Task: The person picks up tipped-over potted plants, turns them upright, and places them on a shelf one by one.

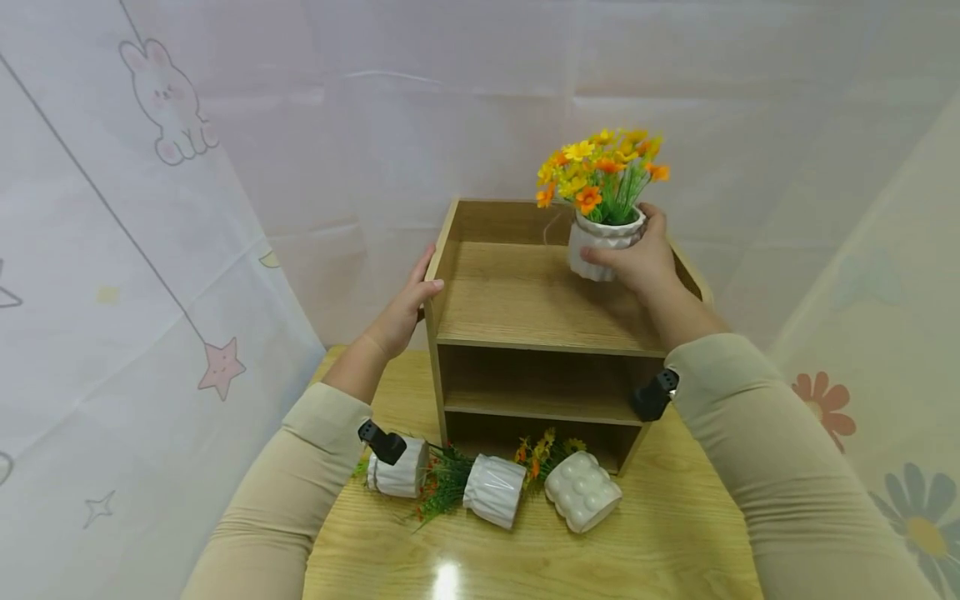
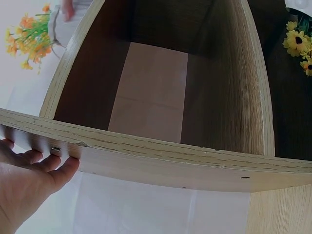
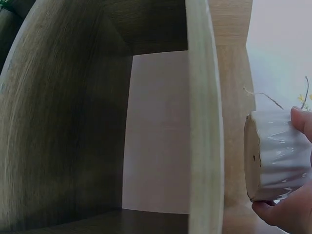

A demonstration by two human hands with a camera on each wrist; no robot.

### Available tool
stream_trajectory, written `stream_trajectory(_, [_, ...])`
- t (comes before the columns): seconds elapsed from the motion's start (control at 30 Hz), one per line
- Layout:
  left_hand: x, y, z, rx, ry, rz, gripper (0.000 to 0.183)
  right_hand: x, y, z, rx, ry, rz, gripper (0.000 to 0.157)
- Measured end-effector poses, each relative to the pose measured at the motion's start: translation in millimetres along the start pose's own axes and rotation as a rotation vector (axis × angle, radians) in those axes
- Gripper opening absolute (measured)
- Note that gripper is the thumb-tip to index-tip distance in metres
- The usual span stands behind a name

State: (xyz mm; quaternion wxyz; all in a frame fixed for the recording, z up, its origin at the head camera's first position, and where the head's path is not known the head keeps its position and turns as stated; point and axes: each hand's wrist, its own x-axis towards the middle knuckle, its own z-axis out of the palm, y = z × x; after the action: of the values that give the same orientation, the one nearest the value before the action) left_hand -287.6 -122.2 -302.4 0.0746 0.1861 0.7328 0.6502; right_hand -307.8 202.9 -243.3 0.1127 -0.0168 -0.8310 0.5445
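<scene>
My right hand [image 1: 647, 258] grips a white ribbed flower pot [image 1: 592, 250] with yellow and orange artificial flowers [image 1: 603, 171]. It holds the pot upright over the top board of a wooden shelf [image 1: 510, 292]. The right wrist view shows the pot's underside tilted toward the camera, lifted off the wood, with thumb and fingers on opposite sides of the white pot [image 3: 278, 153]. At the shelf's left side panel, my left hand [image 1: 405, 312] rests with extended fingers. Its fingertips [image 2: 68, 168] touch the panel's outer face in the left wrist view.
Before the shelf, three potted flowers lie on their sides on the wooden table [image 1: 660, 542]: a white pot [image 1: 400, 468] at left, a pleated white pot [image 1: 495, 490] in the middle, and a bubbled cream pot [image 1: 583, 492] at right. Printed cloth walls [image 1: 225, 208] surround the table.
</scene>
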Motion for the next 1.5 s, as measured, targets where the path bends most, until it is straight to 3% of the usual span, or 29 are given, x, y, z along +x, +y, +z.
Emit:
stream_trajectory(0.67, [0.6,0.0,-1.3,-0.020,0.010,-0.005,0.078,13,24,5.5,-0.031,0.038,0.090,0.114])
stream_trajectory(1.5, [-5.4,0.8,-2.3,-0.007,0.018,0.002,0.077,9,32,12.8,-0.027,0.023,0.071,0.113])
